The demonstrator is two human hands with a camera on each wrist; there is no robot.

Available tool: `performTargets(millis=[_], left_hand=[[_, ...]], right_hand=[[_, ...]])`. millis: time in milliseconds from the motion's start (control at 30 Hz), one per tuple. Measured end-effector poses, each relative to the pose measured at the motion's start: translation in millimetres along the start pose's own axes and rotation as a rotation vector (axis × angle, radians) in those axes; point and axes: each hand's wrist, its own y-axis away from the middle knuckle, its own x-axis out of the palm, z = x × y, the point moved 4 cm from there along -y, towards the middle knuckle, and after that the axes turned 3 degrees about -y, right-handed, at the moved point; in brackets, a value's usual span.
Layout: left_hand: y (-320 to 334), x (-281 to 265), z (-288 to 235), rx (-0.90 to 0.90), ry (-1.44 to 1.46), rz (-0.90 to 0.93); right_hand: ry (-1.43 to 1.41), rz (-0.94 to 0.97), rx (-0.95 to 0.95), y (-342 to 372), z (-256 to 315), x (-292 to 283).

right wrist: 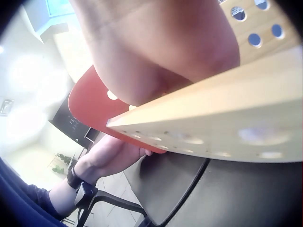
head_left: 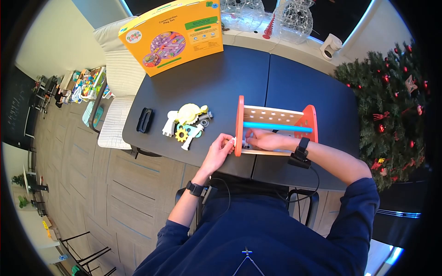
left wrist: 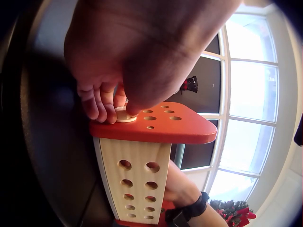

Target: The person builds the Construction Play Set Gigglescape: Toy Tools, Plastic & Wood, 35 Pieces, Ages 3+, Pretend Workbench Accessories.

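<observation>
A toy toolbox with pale wooden sides full of holes, orange-red end panels (head_left: pixel 239 122) and a blue bar handle (head_left: pixel 276 126) lies on the table. My left hand (head_left: pixel 218 154) is at the outer face of its left end panel. Thumb and fingers there pinch a cream round piece (left wrist: pixel 126 116) like a bolt head, flat against the panel. Into the box reaches my right hand (head_left: pixel 267 140), its fingers bent close to the inner face of the same panel. A small grey part (head_left: pixel 245 143) shows beside them; whether they grip it I cannot tell.
Left of the toolbox lies a pile of toy parts: a yellow disc (head_left: pixel 189 113), a yellow gear (head_left: pixel 181 135), a white bolt (head_left: pixel 187 143) and a grey bolt (head_left: pixel 205 117). A black tray (head_left: pixel 145 120) is farther left. Behind stands a yellow box (head_left: pixel 172 39); a decorated tree (head_left: pixel 384 115) is at right.
</observation>
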Motion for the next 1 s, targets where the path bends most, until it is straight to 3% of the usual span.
performTargets(millis=[167, 467, 567, 767, 867, 967, 1000], left_hand=[[-0.2, -0.3, 2.2, -0.001, -0.002, -0.003], [2.0, 0.0, -2.8, 0.005, -0.041, -0.018], [1.9, -0.2, -2.9, -0.004, -0.039, -0.014], [0.5, -0.2, 0.2, 0.005, -0.035, -0.010], [0.9, -0.1, -1.3, 0.002, -0.034, -0.006], [0.7, -0.3, -0.3, 0.006, -0.034, -0.005], [0.6, -0.2, 0.0, 0.007, -0.034, -0.006]], right_hand=[[-0.046, 0.050, 0.009, 1.8, -1.1, 1.3], [0.050, -0.051, -0.101, -3.7, -7.5, 3.6], [-0.074, 0.085, 0.020, -12.2, -14.5, 1.7], [0.074, -0.036, -0.120, -3.1, -4.9, 3.4], [0.061, 0.009, -0.072, -4.2, 0.3, -0.2], [0.049, -0.134, -0.243, -7.9, 1.6, 5.8], [0.074, -0.096, -0.198, -9.5, -2.3, 5.3]])
